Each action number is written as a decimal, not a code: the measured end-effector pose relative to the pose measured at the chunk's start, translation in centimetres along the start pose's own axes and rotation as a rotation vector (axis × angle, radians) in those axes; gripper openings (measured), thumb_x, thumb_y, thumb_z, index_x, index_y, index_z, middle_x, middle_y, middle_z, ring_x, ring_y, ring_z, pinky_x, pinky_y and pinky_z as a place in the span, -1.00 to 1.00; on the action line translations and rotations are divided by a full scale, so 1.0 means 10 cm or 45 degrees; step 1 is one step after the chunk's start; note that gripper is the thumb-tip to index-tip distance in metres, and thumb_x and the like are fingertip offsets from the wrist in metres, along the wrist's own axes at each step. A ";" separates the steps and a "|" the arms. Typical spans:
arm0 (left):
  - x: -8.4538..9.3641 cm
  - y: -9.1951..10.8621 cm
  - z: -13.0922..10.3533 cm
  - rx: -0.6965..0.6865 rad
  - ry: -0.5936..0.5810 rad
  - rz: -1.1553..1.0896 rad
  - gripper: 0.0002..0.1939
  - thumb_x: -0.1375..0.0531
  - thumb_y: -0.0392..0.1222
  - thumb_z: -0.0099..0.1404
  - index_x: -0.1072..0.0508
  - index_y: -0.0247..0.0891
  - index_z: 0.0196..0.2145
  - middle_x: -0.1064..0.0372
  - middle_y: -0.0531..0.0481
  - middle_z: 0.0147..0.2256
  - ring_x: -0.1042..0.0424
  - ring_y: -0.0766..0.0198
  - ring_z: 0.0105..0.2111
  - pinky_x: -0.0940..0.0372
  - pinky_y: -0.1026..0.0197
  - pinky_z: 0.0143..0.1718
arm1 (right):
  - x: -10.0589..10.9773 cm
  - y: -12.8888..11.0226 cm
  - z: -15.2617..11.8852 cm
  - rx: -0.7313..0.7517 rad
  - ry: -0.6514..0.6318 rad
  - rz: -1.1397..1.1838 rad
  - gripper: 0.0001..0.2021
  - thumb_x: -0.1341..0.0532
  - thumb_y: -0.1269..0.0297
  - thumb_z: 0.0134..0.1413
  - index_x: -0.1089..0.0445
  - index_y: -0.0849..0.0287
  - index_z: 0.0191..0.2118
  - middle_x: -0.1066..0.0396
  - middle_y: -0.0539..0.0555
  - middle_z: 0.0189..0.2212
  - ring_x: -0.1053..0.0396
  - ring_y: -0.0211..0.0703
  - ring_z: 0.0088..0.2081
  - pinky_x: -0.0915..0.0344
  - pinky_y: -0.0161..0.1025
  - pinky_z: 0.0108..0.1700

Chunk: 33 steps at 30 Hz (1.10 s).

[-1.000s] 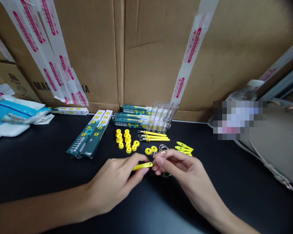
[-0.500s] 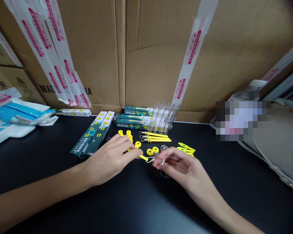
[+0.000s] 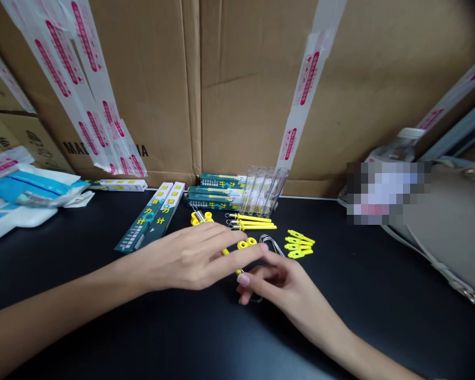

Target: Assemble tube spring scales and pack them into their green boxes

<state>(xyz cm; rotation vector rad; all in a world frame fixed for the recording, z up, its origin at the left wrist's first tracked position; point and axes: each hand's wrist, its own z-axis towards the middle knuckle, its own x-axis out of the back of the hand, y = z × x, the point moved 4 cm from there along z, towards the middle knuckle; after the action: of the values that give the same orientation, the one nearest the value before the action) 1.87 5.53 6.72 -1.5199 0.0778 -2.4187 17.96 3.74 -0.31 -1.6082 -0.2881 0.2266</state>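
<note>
My left hand (image 3: pixel 190 257) curls over a yellow spring-scale rod (image 3: pixel 225 252), its silver spring (image 3: pixel 199 216) showing beyond my knuckles. Close against its fingertips, my right hand (image 3: pixel 275 277) pinches a bent wire hook (image 3: pixel 256 300) at the rod's near end. Fingers mostly hide where rod and hook meet. Just past my hands lie yellow ring caps (image 3: pixel 243 244) and a bunch of wire hooks (image 3: pixel 272 243). Three more yellow rods with springs (image 3: pixel 253 226) rest behind them. Several flat yellow pieces (image 3: pixel 300 246) are to the right.
Clear plastic tubes (image 3: pixel 263 192) stand before teal boxes (image 3: pixel 214 198). Two longer boxes (image 3: pixel 146 221) lie left. A blue-and-white packet (image 3: pixel 39 186) is at far left, a bottle (image 3: pixel 406 145) and grey bag (image 3: pixel 447 227) at right. A cardboard carton (image 3: pixel 245 116) walls the back.
My left hand has shifted right, its index finger now reaching my right fingertips. My right hand has turned and dropped slightly with the hook. The spring end now shows past my left hand.
</note>
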 end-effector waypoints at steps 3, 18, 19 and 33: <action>0.00 0.03 0.06 -0.003 -0.014 -0.053 -0.60 0.14 -0.30 0.53 -0.32 -0.37 0.18 -0.52 -0.28 -0.06 -0.54 0.09 -0.17 -0.43 0.12 -0.15 | -0.02 -0.02 -0.01 0.046 -0.045 -0.086 -0.65 -0.31 -0.05 0.09 -0.50 0.18 -0.41 -0.55 0.06 -0.61 -0.49 -0.13 -0.44 -0.37 -0.23 -0.24; -0.32 -0.13 -0.20 1.133 0.496 -0.943 -0.83 -0.27 -0.10 0.33 -0.45 -0.22 -0.17 -0.48 0.03 -0.32 -0.50 0.27 -0.36 -0.39 0.27 -0.32 | 0.06 -0.06 0.00 -0.044 0.103 0.133 -0.69 -0.36 0.02 0.04 -0.52 0.21 -0.39 -0.55 0.02 -0.56 -0.45 -0.27 -0.49 -0.38 -0.35 -0.33; -0.39 -0.11 -0.19 1.230 0.456 -1.105 -0.79 -0.25 -0.09 0.34 -0.46 -0.21 -0.13 -0.51 0.01 -0.28 -0.52 0.25 -0.30 -0.40 0.25 -0.27 | 0.04 -0.07 0.01 -0.031 0.101 0.136 -0.70 -0.36 0.03 0.04 -0.52 0.21 -0.39 -0.55 0.02 -0.56 -0.45 -0.27 -0.50 -0.39 -0.35 -0.33; -0.36 -0.09 -0.27 1.414 0.600 -1.526 -0.80 -0.26 -0.10 0.33 -0.65 -0.18 -0.20 -0.61 -0.03 -0.14 -0.52 0.10 -0.04 -0.35 0.17 0.04 | -0.06 -0.05 0.11 0.279 0.120 -0.259 -0.73 -0.34 0.11 0.10 -0.57 0.17 -0.16 -0.60 0.03 -0.50 -0.54 -0.16 -0.50 -0.49 -0.26 -0.34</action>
<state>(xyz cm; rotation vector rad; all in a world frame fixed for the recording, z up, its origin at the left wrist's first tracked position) 0.76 7.08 2.61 -0.3949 -2.1552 -2.5174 17.00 4.59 0.12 -1.3578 -0.3396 0.0250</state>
